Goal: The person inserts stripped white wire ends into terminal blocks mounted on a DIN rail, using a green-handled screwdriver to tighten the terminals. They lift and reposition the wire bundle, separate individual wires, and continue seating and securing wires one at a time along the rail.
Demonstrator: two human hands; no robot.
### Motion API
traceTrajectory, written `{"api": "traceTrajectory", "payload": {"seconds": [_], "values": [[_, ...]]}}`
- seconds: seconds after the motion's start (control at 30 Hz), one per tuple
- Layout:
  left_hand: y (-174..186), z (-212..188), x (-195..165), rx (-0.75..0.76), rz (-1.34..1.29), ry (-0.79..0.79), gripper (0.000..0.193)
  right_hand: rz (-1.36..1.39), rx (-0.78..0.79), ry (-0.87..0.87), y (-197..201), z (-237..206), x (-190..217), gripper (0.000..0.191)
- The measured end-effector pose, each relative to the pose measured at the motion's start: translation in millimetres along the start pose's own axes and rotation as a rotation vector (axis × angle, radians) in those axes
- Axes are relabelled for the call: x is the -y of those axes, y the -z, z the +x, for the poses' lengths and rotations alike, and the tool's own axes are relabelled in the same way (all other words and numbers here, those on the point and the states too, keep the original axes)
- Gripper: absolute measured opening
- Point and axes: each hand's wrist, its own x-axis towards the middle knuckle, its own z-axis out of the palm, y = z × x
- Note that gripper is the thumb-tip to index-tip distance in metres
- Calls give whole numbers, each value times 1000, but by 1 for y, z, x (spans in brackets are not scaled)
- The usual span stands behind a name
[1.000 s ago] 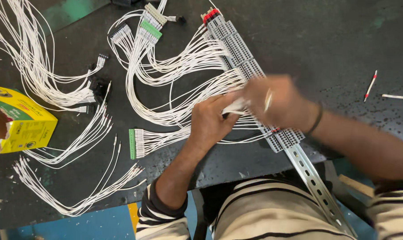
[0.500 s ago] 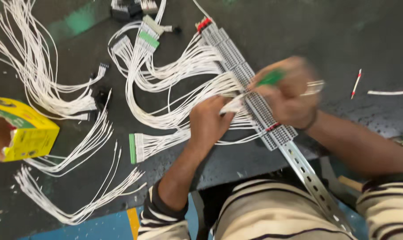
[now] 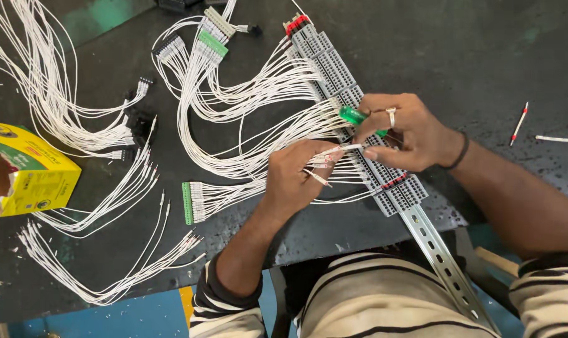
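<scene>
Left hand: we see the left hand (image 3: 294,176) in the middle of the table, fingers curled in, and it pinches a few thin white wires (image 3: 331,156) whose metal-tipped ends point toward the grey block.
Right hand: the right hand (image 3: 404,133) is closed around a small screwdriver with a green handle (image 3: 354,116); we see a ring on one finger and a dark band at the wrist. The tip of the tool is hidden behind the fingers, so we cannot tell where exactly it touches.
Terminal strip: a long row of grey terminal blocks (image 3: 331,62) lies diagonally on a metal rail (image 3: 443,263), from the top centre down to the lower right. The right hand rests on its lower part, and the left hand is just beside it.
Wiring: many white wires run in loops from the strip to green connectors (image 3: 212,44) near the top and another green connector (image 3: 187,203) left of the left hand.
Loose bundles: more white wires (image 3: 58,94) lie spread on the left side of the dark table (image 3: 471,50).
Box: a yellow cardboard box (image 3: 30,169), open at one end, stands at the left edge.
Far right: one short wire piece with red ends (image 3: 520,123) lies well apart from the hands.
</scene>
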Motion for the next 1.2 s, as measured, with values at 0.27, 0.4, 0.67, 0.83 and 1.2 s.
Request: {"api": "traceTrajectory", "payload": {"seconds": [0.27, 0.4, 0.67, 0.83, 1.2], "values": [[0, 4, -3, -78, 55, -34, 15, -82, -58, -33, -6, 6, 2, 17], [-1, 5, -5, -105, 64, -32, 17, -84, -48, -42, -8, 5, 1, 18], [4, -1, -16, 177, 123, -148, 24, 213, -80, -95, -3, 4, 6, 11], [3, -9, -27, 235, 249, -247, 21, 255, -67, -33, -4, 2, 15, 48], [1, -11, -29, 218, 240, -267, 21, 84, -11, 129, -12, 7, 19, 51]]}}
